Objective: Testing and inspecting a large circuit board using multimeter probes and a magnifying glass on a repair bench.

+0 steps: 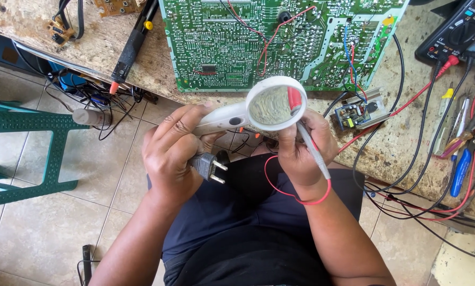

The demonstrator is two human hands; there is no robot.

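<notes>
My left hand [175, 153] grips the white handle of a magnifying glass [269, 104] and also holds a black two-pin plug [208, 167] against the palm. The round lens hovers over my lap just below the workbench edge. My right hand [306, 151] holds a red-tipped multimeter probe [307, 132] with a grey shaft, its tip showing behind the lens. A red lead [295, 197] loops from the probe around my right wrist. A large green circuit board [279, 42] lies solder side up on the bench above both hands.
A small power board [359, 112] sits right of the lens. A black multimeter [457, 32] is at top right, with screwdrivers and pliers [462, 159] along the right edge. A soldering iron [129, 50] lies at upper left. A green plastic stool [25, 143] stands on the tiled floor.
</notes>
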